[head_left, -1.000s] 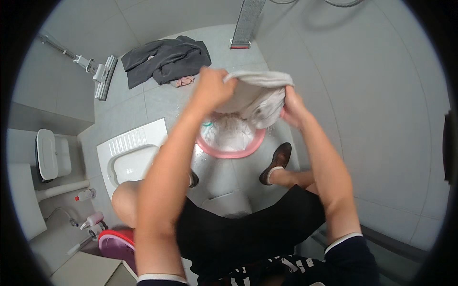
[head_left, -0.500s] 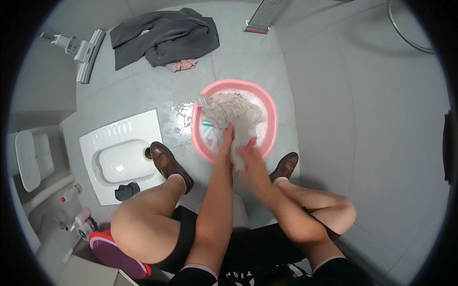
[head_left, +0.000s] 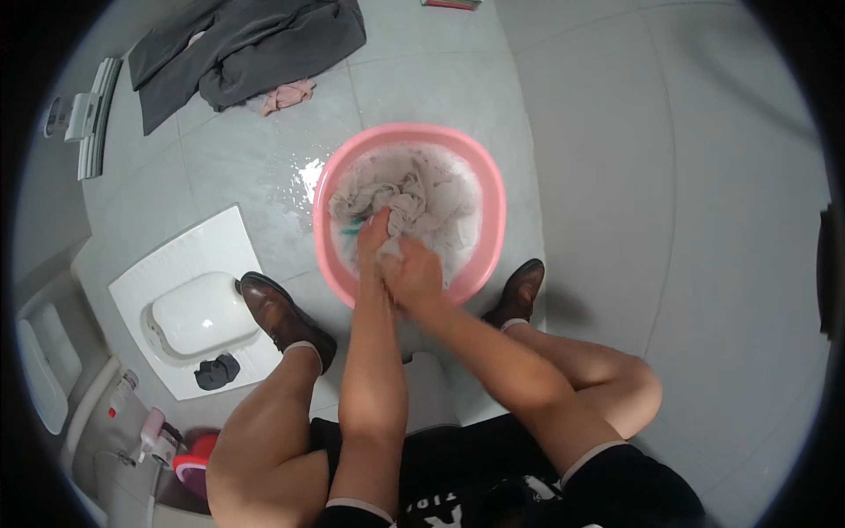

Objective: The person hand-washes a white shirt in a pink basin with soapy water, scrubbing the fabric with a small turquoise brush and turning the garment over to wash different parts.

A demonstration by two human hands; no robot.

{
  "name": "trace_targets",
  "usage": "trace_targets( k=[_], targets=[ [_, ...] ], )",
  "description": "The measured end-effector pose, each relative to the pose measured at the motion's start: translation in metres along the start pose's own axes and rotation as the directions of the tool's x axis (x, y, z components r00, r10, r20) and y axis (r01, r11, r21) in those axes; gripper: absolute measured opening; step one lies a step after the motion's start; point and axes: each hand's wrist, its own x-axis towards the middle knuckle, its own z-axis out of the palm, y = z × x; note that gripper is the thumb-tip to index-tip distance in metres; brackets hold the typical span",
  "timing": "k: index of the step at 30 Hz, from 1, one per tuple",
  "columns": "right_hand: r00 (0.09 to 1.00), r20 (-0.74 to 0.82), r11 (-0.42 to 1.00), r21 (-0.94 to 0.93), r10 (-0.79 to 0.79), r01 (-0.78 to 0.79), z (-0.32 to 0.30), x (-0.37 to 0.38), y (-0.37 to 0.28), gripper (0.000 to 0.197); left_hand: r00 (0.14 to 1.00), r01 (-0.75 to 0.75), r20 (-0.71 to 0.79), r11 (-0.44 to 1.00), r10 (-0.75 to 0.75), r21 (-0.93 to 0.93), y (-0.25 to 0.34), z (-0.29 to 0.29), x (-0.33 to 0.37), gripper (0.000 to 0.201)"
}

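A pink plastic basin (head_left: 496,211) stands on the floor between my feet, holding foamy water and a soaked pale grey garment (head_left: 409,207). My left hand (head_left: 374,233) is closed on the bunched cloth over the near-left part of the basin. Just to its right, my right hand (head_left: 415,271) is curled into a fist around a fold of the same cloth, near the left wrist. A teal patch (head_left: 352,226) shows in the suds beside my left hand; I cannot tell what it is.
A white squat toilet (head_left: 198,317) with a dark cloth (head_left: 216,372) on its edge lies to the left. Dark grey clothing (head_left: 255,53) and a pink cloth (head_left: 288,95) are on the floor beyond. A flat mop head (head_left: 99,119) leans at far left. A grey wall rises at right.
The strip of garment stretched toward the near rim is now bunched inside the basin. My right hand has closed in beside my left. The view has shifted, moving the floor things leftward.
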Motion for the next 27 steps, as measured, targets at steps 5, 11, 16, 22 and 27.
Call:
trace_targets(
  k=[5, 11, 16, 22, 27],
  targets=[
    [0.982, 0.011, 0.982, -0.026, 0.188, -0.188, -0.021, 0.075, 0.05, 0.022, 0.983, 0.121, -0.091, 0.934, -0.16, -0.335, -0.013, 0.038, -0.026, 0.038],
    [0.944, 0.13, 0.951, 0.103, -0.304, 0.292, -0.05, -0.037, -0.031, 0.022, 0.948, 0.292, 0.259, 0.833, -0.186, -0.469, -0.011, 0.001, -0.007, 0.043],
    [0.961, 0.235, 0.989, 0.001, 0.144, -0.149, 0.0, 0.032, -0.034, 0.028, 0.981, -0.183, 0.111, 0.953, 0.16, 0.24, -0.068, -0.041, 0.006, 0.045],
    [0.928, 0.092, 0.894, 0.249, 0.362, -0.373, -0.036, 0.095, 0.066, 0.035, 0.957, -0.174, -0.169, 0.932, 0.236, 0.317, 0.024, 0.04, -0.021, 0.049],
    [0.981, -0.177, 0.996, -0.03, -0.085, 0.081, 0.007, 0.023, 0.109, 0.037, 0.953, -0.268, 0.029, 0.801, 0.3, 0.535, -0.01, -0.011, 0.003, 0.058]
  ],
)
